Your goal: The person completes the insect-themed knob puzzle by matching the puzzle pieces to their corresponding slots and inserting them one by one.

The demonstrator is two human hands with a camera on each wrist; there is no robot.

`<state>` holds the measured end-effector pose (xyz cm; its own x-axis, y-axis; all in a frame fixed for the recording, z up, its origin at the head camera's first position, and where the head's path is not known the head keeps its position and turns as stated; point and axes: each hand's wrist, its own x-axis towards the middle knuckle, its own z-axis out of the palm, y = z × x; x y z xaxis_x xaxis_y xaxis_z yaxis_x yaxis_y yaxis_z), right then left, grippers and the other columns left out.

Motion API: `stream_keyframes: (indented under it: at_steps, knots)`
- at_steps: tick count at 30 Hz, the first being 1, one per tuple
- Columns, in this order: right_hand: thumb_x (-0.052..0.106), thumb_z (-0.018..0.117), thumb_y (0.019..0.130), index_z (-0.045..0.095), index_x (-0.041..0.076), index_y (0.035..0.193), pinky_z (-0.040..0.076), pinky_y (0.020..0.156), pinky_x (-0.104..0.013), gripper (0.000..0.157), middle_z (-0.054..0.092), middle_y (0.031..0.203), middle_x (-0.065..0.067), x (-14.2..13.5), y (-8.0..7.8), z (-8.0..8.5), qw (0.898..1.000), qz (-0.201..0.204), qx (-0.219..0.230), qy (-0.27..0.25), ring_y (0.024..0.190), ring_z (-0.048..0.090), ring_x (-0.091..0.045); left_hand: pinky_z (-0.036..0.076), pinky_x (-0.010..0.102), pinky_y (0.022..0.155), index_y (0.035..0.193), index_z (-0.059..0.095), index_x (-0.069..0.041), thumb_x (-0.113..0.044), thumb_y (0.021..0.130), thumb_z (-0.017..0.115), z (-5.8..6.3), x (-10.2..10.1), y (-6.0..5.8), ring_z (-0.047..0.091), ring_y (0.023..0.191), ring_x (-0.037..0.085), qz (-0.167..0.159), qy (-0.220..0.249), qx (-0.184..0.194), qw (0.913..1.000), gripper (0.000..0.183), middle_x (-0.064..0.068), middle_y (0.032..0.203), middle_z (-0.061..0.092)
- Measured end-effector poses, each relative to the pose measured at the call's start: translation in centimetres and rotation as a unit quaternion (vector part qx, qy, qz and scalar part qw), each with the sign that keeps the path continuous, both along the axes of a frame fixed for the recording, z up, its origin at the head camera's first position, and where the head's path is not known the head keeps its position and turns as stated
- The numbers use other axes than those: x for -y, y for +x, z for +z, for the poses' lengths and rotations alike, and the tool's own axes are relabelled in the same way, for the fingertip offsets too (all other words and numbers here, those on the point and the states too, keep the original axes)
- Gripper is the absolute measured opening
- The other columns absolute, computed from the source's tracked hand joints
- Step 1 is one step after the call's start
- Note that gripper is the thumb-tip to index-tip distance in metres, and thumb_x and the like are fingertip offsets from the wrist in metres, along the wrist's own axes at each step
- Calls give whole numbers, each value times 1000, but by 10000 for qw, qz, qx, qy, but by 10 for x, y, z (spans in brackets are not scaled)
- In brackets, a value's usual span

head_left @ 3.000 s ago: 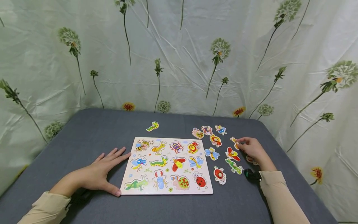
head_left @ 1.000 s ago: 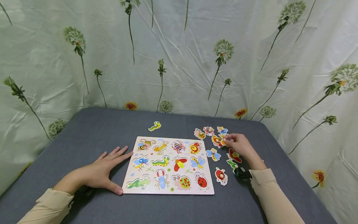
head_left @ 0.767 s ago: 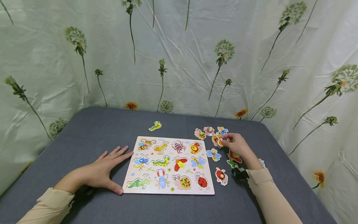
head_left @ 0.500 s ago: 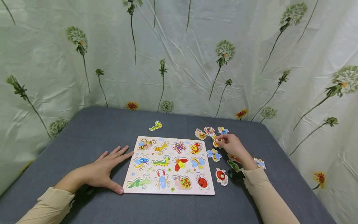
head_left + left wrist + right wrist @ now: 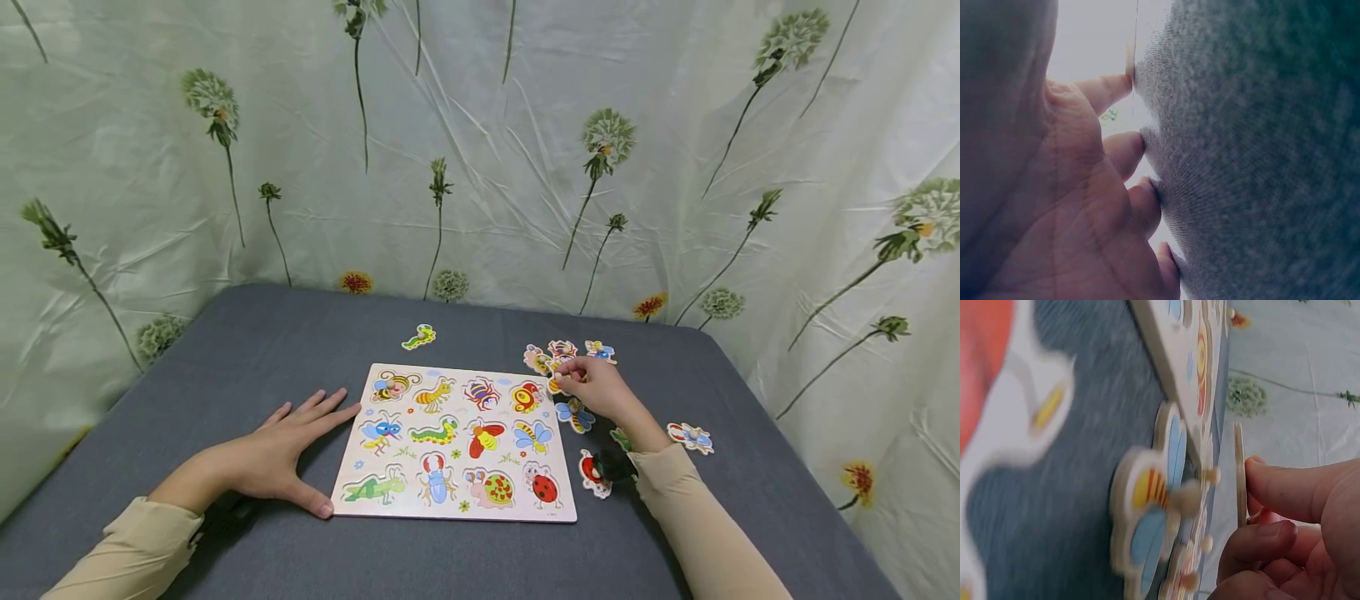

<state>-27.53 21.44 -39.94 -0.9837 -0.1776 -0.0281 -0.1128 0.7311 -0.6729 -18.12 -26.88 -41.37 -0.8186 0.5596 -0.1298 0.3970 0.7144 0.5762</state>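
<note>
My left hand (image 5: 277, 458) lies with fingers spread against the left side of the pale wooden insect puzzle board (image 5: 517, 510). In the left wrist view the fingertips of that hand (image 5: 1072, 187) reach the board's edge and the grey cloth. Between thumb and fingers, my right hand (image 5: 600, 387) pinches a yellow-striped insect puzzle piece (image 5: 555, 383), beside the board's upper right corner. The right wrist view shows this piece (image 5: 1240, 475) edge-on and raised, its knob hidden by the fingers. Below the hand lies a dragonfly piece (image 5: 574, 415) with a wooden knob.
Snail (image 5: 536, 359), spider (image 5: 562, 348) and blue insect (image 5: 601, 351) pieces lie behind the right hand. A ladybug piece (image 5: 592, 475) and a beetle piece (image 5: 692, 437) lie nearer. A caterpillar piece (image 5: 418, 337) sits behind the board. The right arm hides other pieces.
My right hand took hold of the yellow-striped piece at the far right and has carried it left to the board's upper right corner. The left hand keeps its place.
</note>
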Motion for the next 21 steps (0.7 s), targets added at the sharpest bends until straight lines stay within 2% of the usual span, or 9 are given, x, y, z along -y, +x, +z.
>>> stream_keyframes:
  at_steps: [4, 11, 16, 21]
  knots:
    - [14, 68, 105, 72, -2, 114, 39, 59, -27, 19, 52, 83, -1, 13, -1, 0, 9999, 56, 79, -107, 66, 45, -15, 1, 85, 118, 172, 28, -24, -67, 67, 95, 0, 0, 0, 3, 164, 58, 60, -57, 8, 10000, 132, 22, 181, 11]
    - [16, 68, 105, 73, 1, 112, 38, 63, -27, 18, 53, 82, 0, 36, -1, 1, 9999, 130, 53, -90, 72, 46, -15, 1, 85, 118, 172, 28, -25, -70, 67, 93, 0, 0, 1, 3, 164, 57, 73, -94, 14, 9999, 132, 21, 181, 12]
    - [15, 68, 105, 73, -1, 110, 37, 59, -25, 18, 51, 76, 1, 52, -2, 3, 9995, 270, 24, -173, 67, 45, -13, 1, 85, 119, 172, 28, -24, -69, 67, 94, 0, 0, 1, 3, 164, 57, 88, -119, 25, 9999, 132, 21, 181, 12]
    - [15, 70, 103, 73, 0, 109, 37, 63, -26, 16, 51, 78, 0, 66, -1, 4, 9995, 265, 96, -162, 69, 46, -15, 2, 85, 119, 172, 29, -24, -68, 68, 94, 0, -1, 1, 4, 164, 56, 63, -107, -7, 9999, 131, 21, 181, 12]
